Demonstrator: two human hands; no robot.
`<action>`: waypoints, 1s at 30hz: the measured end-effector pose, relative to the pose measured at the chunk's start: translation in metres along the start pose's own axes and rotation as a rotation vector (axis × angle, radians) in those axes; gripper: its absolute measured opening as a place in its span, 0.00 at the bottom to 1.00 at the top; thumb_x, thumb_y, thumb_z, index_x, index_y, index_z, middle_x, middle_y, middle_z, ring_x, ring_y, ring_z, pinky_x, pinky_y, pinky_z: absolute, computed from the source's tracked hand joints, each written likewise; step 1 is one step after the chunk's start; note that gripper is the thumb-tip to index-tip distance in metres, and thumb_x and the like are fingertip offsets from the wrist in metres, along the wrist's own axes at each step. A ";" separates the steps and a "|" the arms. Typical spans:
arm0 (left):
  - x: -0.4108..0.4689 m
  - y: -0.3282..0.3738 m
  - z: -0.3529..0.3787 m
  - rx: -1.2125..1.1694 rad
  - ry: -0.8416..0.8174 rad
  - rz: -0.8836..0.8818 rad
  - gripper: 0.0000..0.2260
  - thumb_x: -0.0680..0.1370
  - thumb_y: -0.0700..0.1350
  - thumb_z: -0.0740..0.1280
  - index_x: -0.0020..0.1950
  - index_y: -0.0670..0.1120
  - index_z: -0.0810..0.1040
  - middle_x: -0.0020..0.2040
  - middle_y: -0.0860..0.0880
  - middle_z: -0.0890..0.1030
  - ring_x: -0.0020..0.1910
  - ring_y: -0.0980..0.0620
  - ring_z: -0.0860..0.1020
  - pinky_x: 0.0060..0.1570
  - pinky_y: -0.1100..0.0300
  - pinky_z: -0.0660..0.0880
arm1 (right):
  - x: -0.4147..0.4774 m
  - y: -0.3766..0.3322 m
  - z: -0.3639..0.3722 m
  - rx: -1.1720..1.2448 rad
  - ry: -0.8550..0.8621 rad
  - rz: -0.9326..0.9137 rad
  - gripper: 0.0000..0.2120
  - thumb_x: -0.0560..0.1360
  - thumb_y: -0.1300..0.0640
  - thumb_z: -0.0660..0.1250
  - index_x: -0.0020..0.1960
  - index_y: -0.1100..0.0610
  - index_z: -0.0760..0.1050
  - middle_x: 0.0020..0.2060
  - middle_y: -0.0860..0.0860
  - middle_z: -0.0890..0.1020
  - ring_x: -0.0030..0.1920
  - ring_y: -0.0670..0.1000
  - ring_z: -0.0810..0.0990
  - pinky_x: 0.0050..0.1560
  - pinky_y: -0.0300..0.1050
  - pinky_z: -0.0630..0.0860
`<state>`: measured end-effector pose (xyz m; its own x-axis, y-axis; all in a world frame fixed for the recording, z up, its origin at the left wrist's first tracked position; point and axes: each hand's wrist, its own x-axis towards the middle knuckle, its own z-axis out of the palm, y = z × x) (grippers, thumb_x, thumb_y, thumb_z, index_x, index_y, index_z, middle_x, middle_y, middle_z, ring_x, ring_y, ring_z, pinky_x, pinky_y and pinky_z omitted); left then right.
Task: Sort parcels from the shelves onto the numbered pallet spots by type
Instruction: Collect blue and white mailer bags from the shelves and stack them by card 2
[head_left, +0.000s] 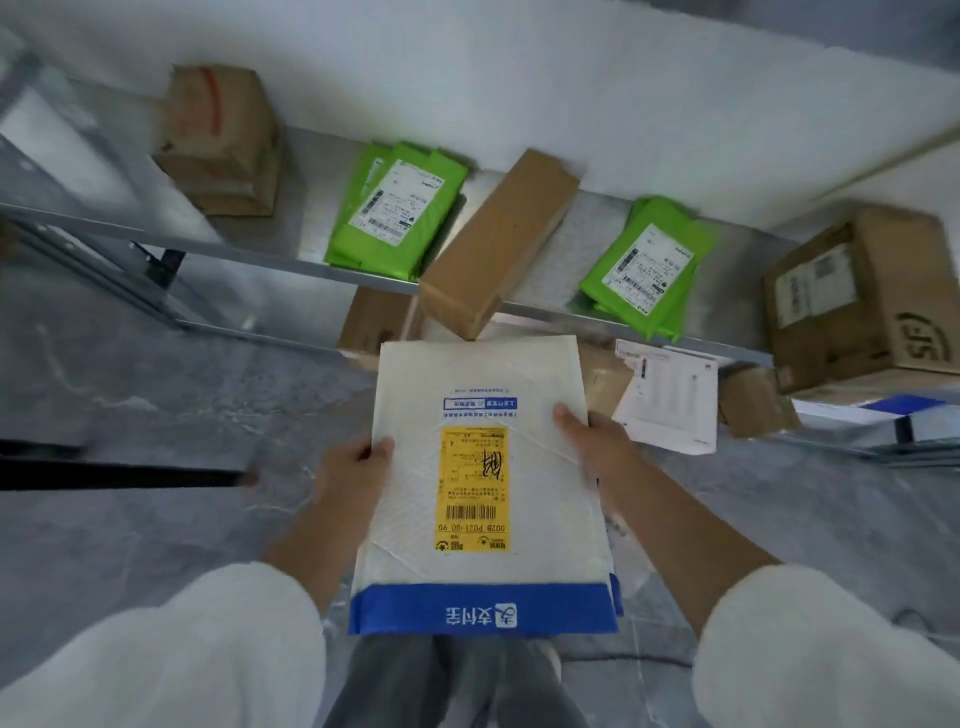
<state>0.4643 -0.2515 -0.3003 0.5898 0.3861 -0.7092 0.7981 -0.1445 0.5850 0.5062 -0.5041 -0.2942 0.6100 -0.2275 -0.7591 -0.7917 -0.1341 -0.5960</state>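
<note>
I hold a white mailer (483, 467) in both hands, flat and label up, in front of me above the floor and just short of the shelf (270, 260). My left hand (353, 467) grips its left edge, thumb on top and the other fingers hidden beneath. My right hand (587, 431) grips the right edge the same way. Both sets of fingers are clamped on the mailer.

Risks noted:

- The mailer is thin and looks pliable. It is gripped only at mid-length on the two edges, so the blue end (483, 613) near my body could sag or fold if either hand lets go early.
- A long brown box (493, 244) lies askew on the shelf with one end overhanging the front edge, close to the mailer's far end. A forward push or a lift of the mailer could knock it off.
- Two stacks of green mailers (400, 208) (649, 260) sit on either side of that box, the right one reaching the shelf lip. A bump could slide it over.
- No numbered pallet spots are in view. I judge the chief hazard to be a wrong sort, since I must turn away to find the spot for this type.
</note>
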 end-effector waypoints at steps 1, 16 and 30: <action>-0.011 0.001 -0.005 0.006 0.008 -0.006 0.11 0.80 0.49 0.64 0.46 0.44 0.81 0.42 0.45 0.79 0.44 0.46 0.77 0.51 0.49 0.76 | -0.011 -0.001 -0.002 0.028 0.010 0.002 0.17 0.77 0.45 0.66 0.57 0.58 0.76 0.49 0.53 0.81 0.47 0.54 0.80 0.50 0.48 0.76; -0.250 0.067 -0.103 -0.117 0.156 0.260 0.10 0.79 0.50 0.65 0.50 0.46 0.83 0.50 0.45 0.83 0.49 0.46 0.79 0.56 0.52 0.77 | -0.239 -0.067 -0.079 0.211 -0.148 -0.183 0.20 0.75 0.47 0.69 0.63 0.57 0.75 0.55 0.54 0.82 0.54 0.57 0.81 0.56 0.57 0.78; -0.452 0.079 -0.215 -0.442 0.252 0.466 0.13 0.78 0.52 0.66 0.55 0.45 0.83 0.52 0.49 0.83 0.50 0.49 0.80 0.51 0.55 0.77 | -0.457 -0.130 -0.097 0.177 -0.241 -0.461 0.22 0.74 0.46 0.70 0.61 0.58 0.76 0.52 0.55 0.84 0.49 0.57 0.84 0.53 0.58 0.80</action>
<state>0.2343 -0.2415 0.1507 0.7696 0.5816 -0.2635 0.3117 0.0180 0.9500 0.3268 -0.4762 0.1559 0.8991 0.0461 -0.4354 -0.4359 0.0015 -0.9000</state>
